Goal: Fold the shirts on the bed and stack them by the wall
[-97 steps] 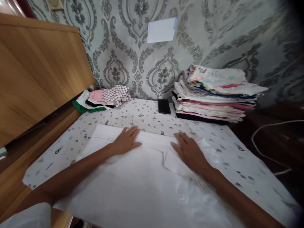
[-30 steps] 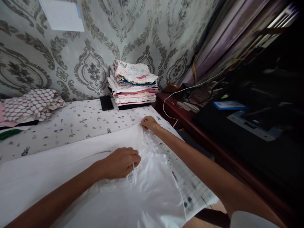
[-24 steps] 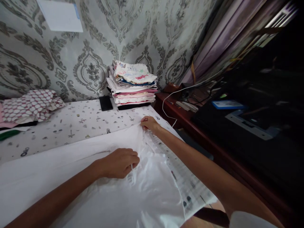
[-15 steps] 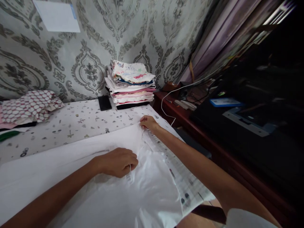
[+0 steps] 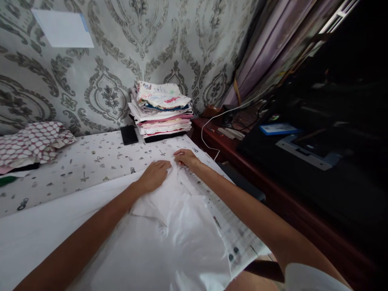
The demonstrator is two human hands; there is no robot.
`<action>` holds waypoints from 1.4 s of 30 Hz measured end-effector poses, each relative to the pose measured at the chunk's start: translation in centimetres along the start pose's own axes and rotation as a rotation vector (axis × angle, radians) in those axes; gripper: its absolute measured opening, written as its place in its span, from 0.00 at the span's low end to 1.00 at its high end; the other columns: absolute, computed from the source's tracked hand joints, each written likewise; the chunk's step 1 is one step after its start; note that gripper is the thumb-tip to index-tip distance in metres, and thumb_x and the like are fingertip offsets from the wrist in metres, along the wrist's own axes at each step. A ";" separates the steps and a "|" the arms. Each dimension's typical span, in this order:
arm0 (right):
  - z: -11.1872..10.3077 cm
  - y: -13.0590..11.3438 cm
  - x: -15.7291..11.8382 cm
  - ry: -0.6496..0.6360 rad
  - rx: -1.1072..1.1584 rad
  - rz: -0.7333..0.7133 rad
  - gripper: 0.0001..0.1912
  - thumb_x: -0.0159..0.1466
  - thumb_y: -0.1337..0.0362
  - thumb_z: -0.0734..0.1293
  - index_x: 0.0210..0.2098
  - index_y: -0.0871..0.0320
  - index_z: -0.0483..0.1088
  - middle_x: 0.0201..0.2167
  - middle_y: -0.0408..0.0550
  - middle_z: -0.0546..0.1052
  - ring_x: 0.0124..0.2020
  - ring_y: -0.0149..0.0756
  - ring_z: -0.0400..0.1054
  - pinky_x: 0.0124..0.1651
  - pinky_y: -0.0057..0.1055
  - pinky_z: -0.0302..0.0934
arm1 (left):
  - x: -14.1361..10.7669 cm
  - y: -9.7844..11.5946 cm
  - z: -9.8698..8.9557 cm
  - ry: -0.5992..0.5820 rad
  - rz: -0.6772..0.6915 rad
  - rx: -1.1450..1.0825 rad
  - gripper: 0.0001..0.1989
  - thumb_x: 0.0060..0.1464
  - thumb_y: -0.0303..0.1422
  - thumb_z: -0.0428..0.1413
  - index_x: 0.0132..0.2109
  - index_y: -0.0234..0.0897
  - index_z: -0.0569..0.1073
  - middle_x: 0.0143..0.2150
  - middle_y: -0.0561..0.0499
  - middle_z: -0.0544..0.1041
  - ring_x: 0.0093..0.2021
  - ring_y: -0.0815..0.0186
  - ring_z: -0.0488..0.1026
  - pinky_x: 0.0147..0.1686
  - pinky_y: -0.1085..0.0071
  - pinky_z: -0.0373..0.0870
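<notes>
A white garment [image 5: 194, 230] lies spread over the near part of the table, its upper edge gathered into folds between my hands. My left hand [image 5: 156, 174] is closed on the white cloth, just left of those folds. At the garment's far corner my right hand [image 5: 185, 159] pinches the fabric between thumb and fingers. The two hands are close together but apart. Below my left hand a flap of the cloth lies folded over the rest.
A tall stack of folded clothes [image 5: 163, 117] stands by the wall, beside a black phone [image 5: 129, 135]. Patterned cloth [image 5: 38, 141] is heaped at the left. On the right are a dark red desk [image 5: 212, 131], a white cable [image 5: 202, 135] and a blue object [image 5: 279, 129].
My left hand has moved up and away from me, closer to my right hand, bringing some cloth with it. My right hand has stayed at the garment's corner. The view has shifted slightly.
</notes>
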State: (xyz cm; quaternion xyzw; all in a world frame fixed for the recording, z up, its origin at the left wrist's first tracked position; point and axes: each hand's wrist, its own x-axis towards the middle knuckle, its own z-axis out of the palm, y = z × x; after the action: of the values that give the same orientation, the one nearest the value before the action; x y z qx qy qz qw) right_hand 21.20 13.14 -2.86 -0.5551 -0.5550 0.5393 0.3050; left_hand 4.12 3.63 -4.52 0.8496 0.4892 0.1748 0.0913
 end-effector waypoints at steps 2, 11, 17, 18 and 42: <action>-0.2 0.0 0.1 0.003 0.020 0.002 0.09 0.53 0.77 0.68 0.31 0.59 0.69 0.13 0.36 0.68 0.14 0.23 0.57 0.18 0.19 0.50 | 0.1 0.1 0.0 -0.041 -0.003 0.051 0.22 0.63 0.25 0.42 0.62 0.34 0.65 0.66 0.38 0.69 0.66 0.56 0.63 0.59 0.55 0.61; -1.0 0.2 -1.9 0.167 0.024 -0.231 0.06 0.58 0.73 0.63 0.32 0.58 0.69 0.32 0.42 0.77 0.29 0.27 0.72 0.33 0.23 0.63 | 1.4 0.1 0.3 -0.092 0.010 0.096 0.24 0.66 0.30 0.41 0.67 0.34 0.58 0.67 0.38 0.67 0.71 0.55 0.57 0.58 0.54 0.60; -0.1 1.0 -4.0 -0.108 -0.449 -0.626 0.16 0.69 0.60 0.59 0.51 0.57 0.73 0.49 0.51 0.79 0.51 0.39 0.72 0.56 0.36 0.62 | 1.8 1.3 -0.3 -0.109 -0.059 0.116 0.18 0.69 0.37 0.43 0.59 0.32 0.65 0.66 0.34 0.68 0.69 0.52 0.60 0.59 0.52 0.59; 0.0 1.3 -3.9 -0.118 -0.506 -0.629 0.18 0.70 0.59 0.58 0.54 0.58 0.71 0.51 0.53 0.78 0.53 0.41 0.71 0.59 0.37 0.61 | 1.6 1.5 -0.4 -0.114 -0.074 0.112 0.18 0.69 0.36 0.43 0.59 0.31 0.66 0.66 0.33 0.67 0.69 0.53 0.60 0.60 0.52 0.59; 6.5 4.4 -4.2 -0.173 -1.239 -0.904 0.35 0.71 0.44 0.48 0.70 0.58 0.57 0.70 0.60 0.59 0.72 0.53 0.50 0.68 0.56 0.51 | -26.7 -5.4 -9.1 -0.164 -0.938 0.298 0.42 0.66 0.56 0.32 0.74 0.29 0.45 0.76 0.39 0.40 0.76 0.55 0.36 0.71 0.49 0.38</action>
State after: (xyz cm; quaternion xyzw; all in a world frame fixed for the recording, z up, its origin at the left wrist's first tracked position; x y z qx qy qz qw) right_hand 17.22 6.62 -7.38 -0.2997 -0.9503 -0.0051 0.0846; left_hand -15.99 -16.90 -3.41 0.5528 0.8295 -0.0242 0.0761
